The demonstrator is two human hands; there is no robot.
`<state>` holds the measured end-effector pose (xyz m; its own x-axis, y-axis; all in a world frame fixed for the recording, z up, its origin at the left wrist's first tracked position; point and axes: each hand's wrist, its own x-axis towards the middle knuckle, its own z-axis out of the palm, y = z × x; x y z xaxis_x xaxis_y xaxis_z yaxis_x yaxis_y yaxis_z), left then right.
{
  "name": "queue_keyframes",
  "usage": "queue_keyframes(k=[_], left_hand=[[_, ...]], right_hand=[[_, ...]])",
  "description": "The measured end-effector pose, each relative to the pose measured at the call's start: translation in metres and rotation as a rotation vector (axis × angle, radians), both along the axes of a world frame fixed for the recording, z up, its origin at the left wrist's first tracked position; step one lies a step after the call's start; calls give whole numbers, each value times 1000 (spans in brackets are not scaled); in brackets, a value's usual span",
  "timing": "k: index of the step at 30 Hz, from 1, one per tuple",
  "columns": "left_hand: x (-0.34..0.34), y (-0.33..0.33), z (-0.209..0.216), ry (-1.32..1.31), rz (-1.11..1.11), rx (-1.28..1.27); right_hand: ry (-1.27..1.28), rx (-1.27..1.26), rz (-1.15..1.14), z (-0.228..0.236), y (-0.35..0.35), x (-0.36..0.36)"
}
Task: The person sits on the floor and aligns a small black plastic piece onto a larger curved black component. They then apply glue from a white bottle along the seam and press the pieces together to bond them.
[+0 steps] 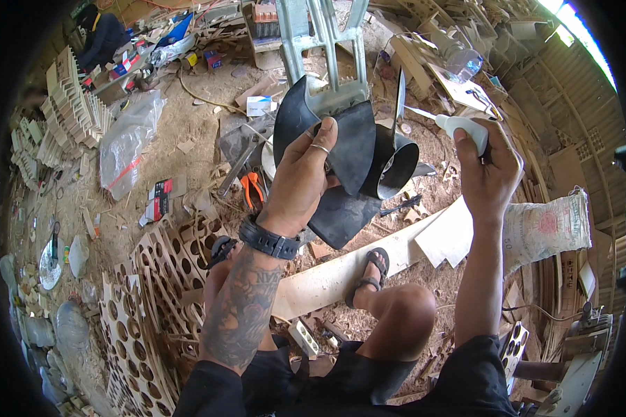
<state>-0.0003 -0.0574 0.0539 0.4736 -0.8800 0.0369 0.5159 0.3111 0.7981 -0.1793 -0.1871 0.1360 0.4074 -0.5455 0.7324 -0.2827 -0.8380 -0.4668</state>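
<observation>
My left hand (299,174) grips a bent black sheet (353,149), rubber or plastic, with the thumb on its upper face. The fingers beneath are mostly hidden. In my right hand (492,167) is a small white squeeze bottle (468,131), its long thin nozzle pointing left toward a black cone-shaped piece (398,169). Whether the nozzle touches anything, I cannot tell. Below the held sheet lies another flat black piece (344,219). Just beyond it stands a pale metal frame (329,43). Orange-handled pliers (252,190) rest on the ground left of my left hand.
Wood scraps and dust cover the ground. A pale plank (313,286) runs by my feet, with perforated wooden sheets (142,333) to the left. A white sack (549,226) stands right; a power strip (302,338) lies near my legs. Another person (99,38) is far left.
</observation>
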Motion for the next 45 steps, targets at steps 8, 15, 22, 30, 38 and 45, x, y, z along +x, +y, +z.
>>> queue_keyframes(k=[8, 15, 22, 30, 38, 45], left_hand=[[1, 2, 3, -37, -5, 51], [1, 1, 2, -55, -7, 45], [1, 2, 0, -67, 16, 74], [1, 1, 1, -64, 21, 75], [0, 2, 1, -58, 8, 51], [0, 1, 1, -23, -10, 13]], right_hand=[[24, -42, -23, -3, 2, -3], [7, -14, 12, -5, 5, -6], [0, 1, 7, -9, 9, -8], [-9, 32, 11, -12, 13, -13], [-14, 50, 41, -11, 17, -16], [6, 2, 41, -10, 23, -19]])
